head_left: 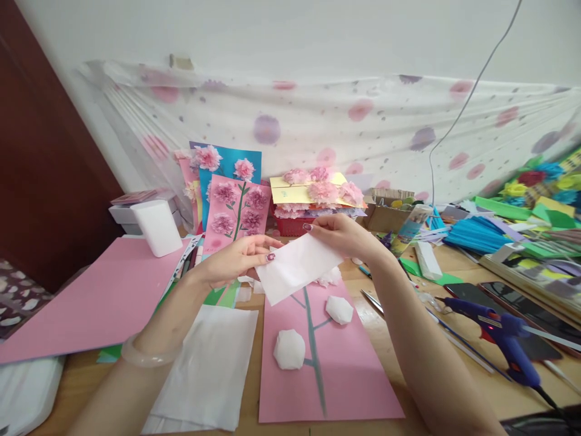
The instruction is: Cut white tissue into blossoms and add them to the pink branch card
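Between my two hands a folded white tissue [302, 269] is stretched at a slant. My left hand [242, 260] pinches its left end between thumb and fingers; my right hand [340, 233] grips the upper right corner. Below it lies a pink sheet [363, 375] with a grey-green stem and branches painted on it. Two white tissue rounds sit on this sheet, one left of the stem [289, 349] and one to the right [339, 310]. A ruffled white tissue piece [329, 277] shows partly behind my right hand. Flat white tissues [213, 363] are stacked beside my left forearm.
A blue glue gun [494, 324] with a lit red light lies at right, near phones [535, 303] and scissors [372, 300]. Finished flower cards [238, 212] stand at the back beside a red basket [293, 227]. A large pink sheet [95, 290] covers the left side.
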`<act>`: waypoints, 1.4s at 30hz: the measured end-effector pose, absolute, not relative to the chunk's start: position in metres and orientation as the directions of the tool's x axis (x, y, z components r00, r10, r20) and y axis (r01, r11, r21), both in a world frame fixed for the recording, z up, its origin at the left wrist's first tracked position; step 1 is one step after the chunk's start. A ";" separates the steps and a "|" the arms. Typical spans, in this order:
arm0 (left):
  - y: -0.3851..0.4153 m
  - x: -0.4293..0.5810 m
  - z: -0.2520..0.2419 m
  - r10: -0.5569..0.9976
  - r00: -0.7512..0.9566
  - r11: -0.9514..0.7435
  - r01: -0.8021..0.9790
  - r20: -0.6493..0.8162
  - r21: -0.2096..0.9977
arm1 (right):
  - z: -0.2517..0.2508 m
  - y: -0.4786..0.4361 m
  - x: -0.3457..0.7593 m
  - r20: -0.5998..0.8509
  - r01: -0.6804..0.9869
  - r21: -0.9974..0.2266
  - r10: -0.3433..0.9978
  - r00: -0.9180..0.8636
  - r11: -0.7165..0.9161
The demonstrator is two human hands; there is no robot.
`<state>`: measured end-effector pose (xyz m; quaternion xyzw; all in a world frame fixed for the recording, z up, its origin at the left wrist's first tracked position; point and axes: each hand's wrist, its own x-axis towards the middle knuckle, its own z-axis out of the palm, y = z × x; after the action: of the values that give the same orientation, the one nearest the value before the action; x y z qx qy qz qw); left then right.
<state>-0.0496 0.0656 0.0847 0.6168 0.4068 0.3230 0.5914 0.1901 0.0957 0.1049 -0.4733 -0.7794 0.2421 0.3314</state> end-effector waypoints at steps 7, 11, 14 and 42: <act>0.061 -0.046 0.090 0.933 0.358 -0.121 0.228 0.032 0.966 | 0.106 0.089 0.181 0.158 0.408 -0.770 0.766 -0.623 0.490; 0.059 -0.043 0.084 0.923 0.376 -0.219 0.321 0.089 0.921 | 0.102 0.085 0.167 0.139 0.383 -0.742 0.684 -0.716 0.551; 0.057 -0.041 0.082 0.934 0.348 -0.222 0.391 0.080 0.893 | 0.098 0.085 0.161 0.145 0.389 -0.734 0.688 -0.711 0.556; 0.058 -0.030 0.087 0.893 -0.290 -0.417 -0.242 0.344 0.876 | 0.086 0.093 0.149 0.300 -0.133 -0.954 0.884 -0.357 0.270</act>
<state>-0.0298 0.0583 0.0873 0.4443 0.3664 0.7148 0.3968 0.1486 0.0932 0.0860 -0.2963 -0.6335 0.5266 0.4832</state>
